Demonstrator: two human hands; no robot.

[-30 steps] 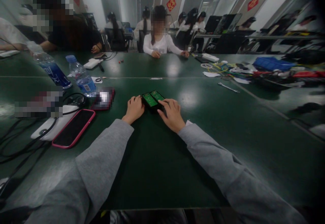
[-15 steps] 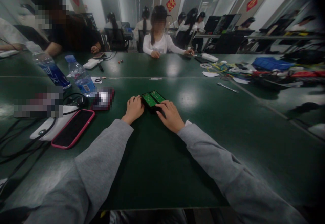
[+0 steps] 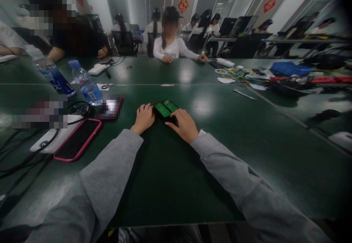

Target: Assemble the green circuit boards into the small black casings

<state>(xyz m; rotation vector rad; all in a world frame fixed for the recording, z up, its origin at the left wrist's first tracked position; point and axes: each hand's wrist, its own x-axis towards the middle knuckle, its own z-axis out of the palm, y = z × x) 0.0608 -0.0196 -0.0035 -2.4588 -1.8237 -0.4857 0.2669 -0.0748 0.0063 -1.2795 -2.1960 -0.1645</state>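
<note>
Two green circuit boards (image 3: 166,108) lie side by side in a shallow black case (image 3: 164,119) on the table. My left hand (image 3: 145,117) is at the case's left edge, its fingers curled against that side; the fingertips are partly hidden. On the right, my right hand (image 3: 184,124) grips the near right corner. Its index finger lies over the rim by the right-hand board, and its thumb reaches along the near side.
A pink-edged phone (image 3: 78,140), a white power bank (image 3: 44,140), cables and two water bottles (image 3: 85,83) (image 3: 52,72) stand or lie to the left. A wrench (image 3: 244,94) and a heap of cables (image 3: 291,75) are at the right. Across the green table (image 3: 176,184) sits a person (image 3: 171,46).
My right thumb has stretched left along the near side of the case, and the right index finger has drawn back slightly. My left hand stays at its edge. The whole view has shifted slightly.
</note>
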